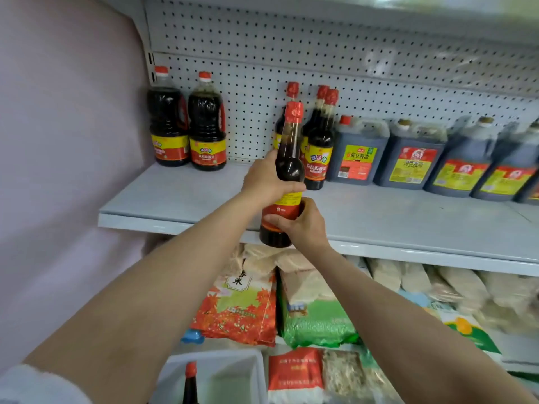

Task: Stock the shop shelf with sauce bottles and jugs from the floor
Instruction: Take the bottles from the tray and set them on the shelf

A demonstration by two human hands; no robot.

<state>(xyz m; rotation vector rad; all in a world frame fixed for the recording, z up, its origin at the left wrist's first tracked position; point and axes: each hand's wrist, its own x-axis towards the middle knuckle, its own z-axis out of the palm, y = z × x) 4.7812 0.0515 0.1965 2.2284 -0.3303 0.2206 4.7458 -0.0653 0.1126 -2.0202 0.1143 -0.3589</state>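
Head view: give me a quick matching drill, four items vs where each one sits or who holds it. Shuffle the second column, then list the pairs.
Column 1
1. held sauce bottle
2. two handled bottles
3. square jugs
4. rice bags

Column 2
A. left end of the shelf, by the wall
B. lower tier, under the shelf
C. in front of the shelf edge, gripped by the left hand and the right hand
D. in a row along the shelf's right part

Pairs: 1-C, 2-A, 3-D, 4-B
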